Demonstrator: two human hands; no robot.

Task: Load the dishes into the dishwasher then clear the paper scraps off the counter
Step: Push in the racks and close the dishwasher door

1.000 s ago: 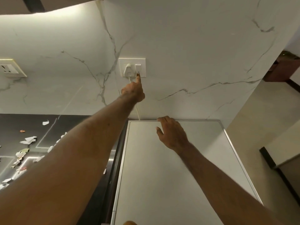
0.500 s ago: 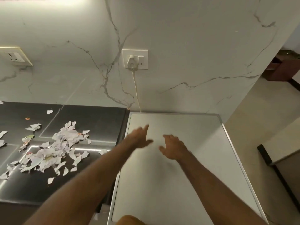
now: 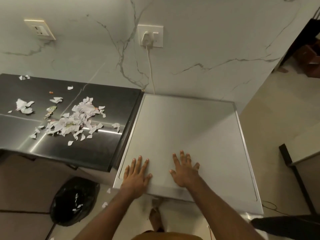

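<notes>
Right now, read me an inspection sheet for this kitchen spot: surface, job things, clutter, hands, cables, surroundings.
Surface: dark counter beside a grey appliance top.
Job's things: paper scraps heaped and scattered on the counter; dishes, nothing seen.
Clutter: a few floor scraps beside a black bin bag.
Hands: left hand and right hand flat on the appliance top, holding nothing.
Cables: white cable runs from the wall plug down behind the appliance.
Surroundings: marbled wall, second socket.

Front and interior of the dishwasher: hidden beneath its top. The counter: cut off at left edge. Marks on paper scraps: too small to read.
</notes>
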